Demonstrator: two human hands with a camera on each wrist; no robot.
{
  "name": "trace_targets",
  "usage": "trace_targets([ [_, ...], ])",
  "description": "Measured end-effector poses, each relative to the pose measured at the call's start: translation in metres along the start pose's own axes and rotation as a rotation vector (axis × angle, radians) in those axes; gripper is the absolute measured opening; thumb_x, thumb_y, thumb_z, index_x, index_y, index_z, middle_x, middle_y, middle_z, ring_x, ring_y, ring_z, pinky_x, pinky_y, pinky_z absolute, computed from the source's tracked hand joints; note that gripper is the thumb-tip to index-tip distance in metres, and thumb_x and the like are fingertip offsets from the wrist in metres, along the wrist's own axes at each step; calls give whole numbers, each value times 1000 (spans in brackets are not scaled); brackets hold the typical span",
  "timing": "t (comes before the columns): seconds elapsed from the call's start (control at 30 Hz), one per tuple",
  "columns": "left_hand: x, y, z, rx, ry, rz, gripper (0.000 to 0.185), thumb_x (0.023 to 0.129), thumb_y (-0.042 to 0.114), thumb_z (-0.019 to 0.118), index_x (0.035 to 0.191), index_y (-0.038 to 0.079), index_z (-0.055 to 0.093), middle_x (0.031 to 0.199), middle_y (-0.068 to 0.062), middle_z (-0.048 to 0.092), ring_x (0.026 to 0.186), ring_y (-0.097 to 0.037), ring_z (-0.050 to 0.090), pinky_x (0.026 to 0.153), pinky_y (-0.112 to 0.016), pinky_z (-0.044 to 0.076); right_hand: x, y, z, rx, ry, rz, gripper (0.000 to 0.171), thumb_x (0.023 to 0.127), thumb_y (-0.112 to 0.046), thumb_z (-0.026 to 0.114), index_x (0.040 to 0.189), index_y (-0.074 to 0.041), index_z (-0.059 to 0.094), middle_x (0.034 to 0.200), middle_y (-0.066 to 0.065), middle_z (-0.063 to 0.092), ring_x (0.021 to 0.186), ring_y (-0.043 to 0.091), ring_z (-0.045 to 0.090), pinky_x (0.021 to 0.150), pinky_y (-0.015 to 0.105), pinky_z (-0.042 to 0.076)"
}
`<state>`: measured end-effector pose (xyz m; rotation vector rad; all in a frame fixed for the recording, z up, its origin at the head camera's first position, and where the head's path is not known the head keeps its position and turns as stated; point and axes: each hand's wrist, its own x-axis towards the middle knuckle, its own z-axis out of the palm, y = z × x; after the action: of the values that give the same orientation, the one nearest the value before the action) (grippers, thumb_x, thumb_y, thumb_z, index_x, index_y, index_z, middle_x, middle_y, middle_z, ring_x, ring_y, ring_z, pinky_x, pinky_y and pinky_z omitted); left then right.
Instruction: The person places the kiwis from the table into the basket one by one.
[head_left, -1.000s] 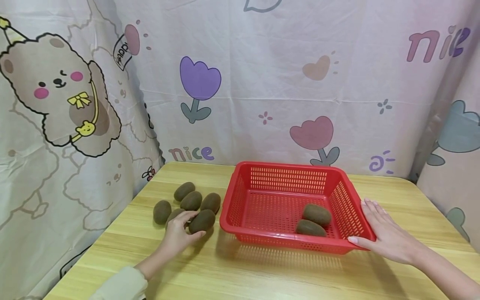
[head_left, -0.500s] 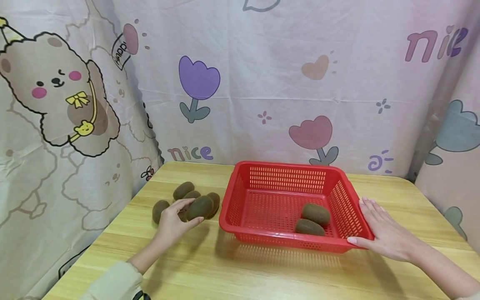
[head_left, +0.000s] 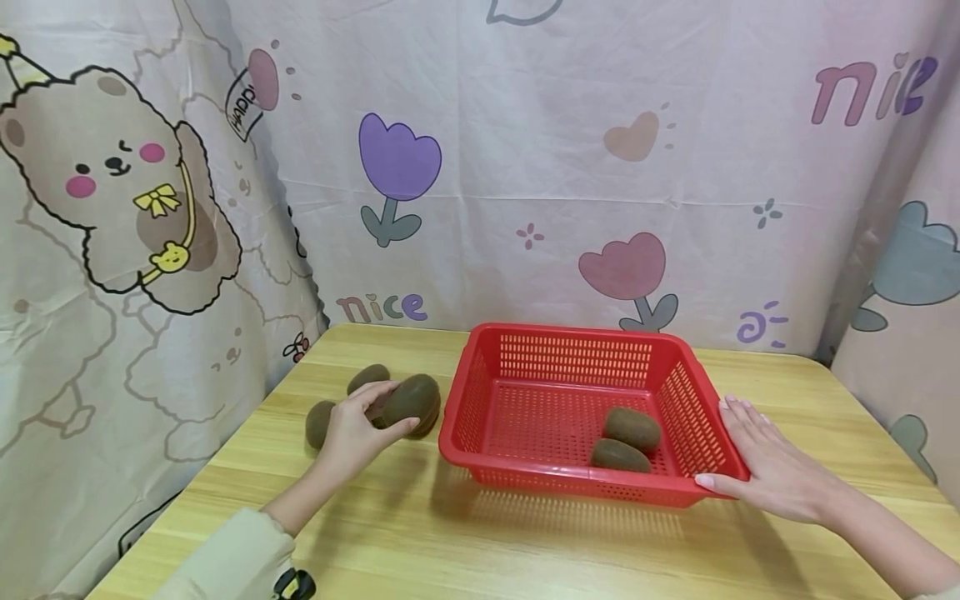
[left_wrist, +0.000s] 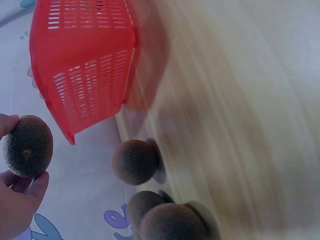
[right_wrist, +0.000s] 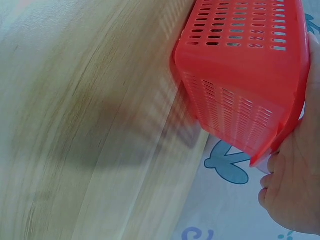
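Left hand (head_left: 356, 427) grasped a kiwi (head_left: 410, 398) above the tabletop (head_left: 510, 554), left of the red basket (head_left: 555, 472). Two kiwis (head_left: 633, 430) lay inside at near right, with several loose kiwis (head_left: 318, 424) still outside; the right hand (head_left: 783, 471), outstretched, rested against the basket's right side.

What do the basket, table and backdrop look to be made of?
Basket: most likely moulded plastic with a slight sheen; the regular slots and rounded rim suggest it.
Table: wood or wood-look laminate, smooth; grain streaks fit either.
Backdrop: probably printed fabric, mostly matte; creases and hanging folds show.
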<state>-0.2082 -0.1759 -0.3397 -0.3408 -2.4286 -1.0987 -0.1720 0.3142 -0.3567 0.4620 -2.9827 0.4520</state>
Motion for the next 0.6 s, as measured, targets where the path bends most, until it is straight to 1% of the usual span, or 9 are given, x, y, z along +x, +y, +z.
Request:
trace_targets([
  [0.17, 6, 9, 5, -75, -31, 5, 48, 69, 7, 80, 113, -2, 63, 109, -17, 64, 98, -29, 64, 81, -37, 55, 0, 1, 1, -2, 6, -6, 100, 82, -50, 60, 146, 7, 8, 149, 33, 12, 138, 48, 7, 93, 5, -23],
  [0.4, 13, 20, 12, -54, -62, 45, 50, 69, 9, 80, 115, -1, 63, 110, -15, 64, 94, -26, 65, 79, -34, 56, -1, 1, 2, 6, 6, -3, 100, 82, -50, 60, 146, 6, 8, 149, 33, 11, 138, 48, 7, 94, 6, -24],
  [0.5, 16, 23, 16, -71, -62, 77, 50, 69, 10, 81, 114, 0, 63, 112, -15, 65, 96, -25, 64, 79, -36, 56, -1, 1, 2, 4, 6, -4, 100, 82, -50, 60, 146, 7, 8, 149, 33, 11, 138, 48, 7, 93, 5, -23],
  [0.6, 18, 28, 21, -93, -69, 91, 49, 69, 11, 81, 113, 0, 64, 111, -14, 65, 96, -24, 64, 79, -36, 56, -1, 2, 2, 7, 1, 0, 100, 82, -50, 59, 146, 7, 8, 149, 33, 10, 138, 48, 6, 94, 7, -24],
])
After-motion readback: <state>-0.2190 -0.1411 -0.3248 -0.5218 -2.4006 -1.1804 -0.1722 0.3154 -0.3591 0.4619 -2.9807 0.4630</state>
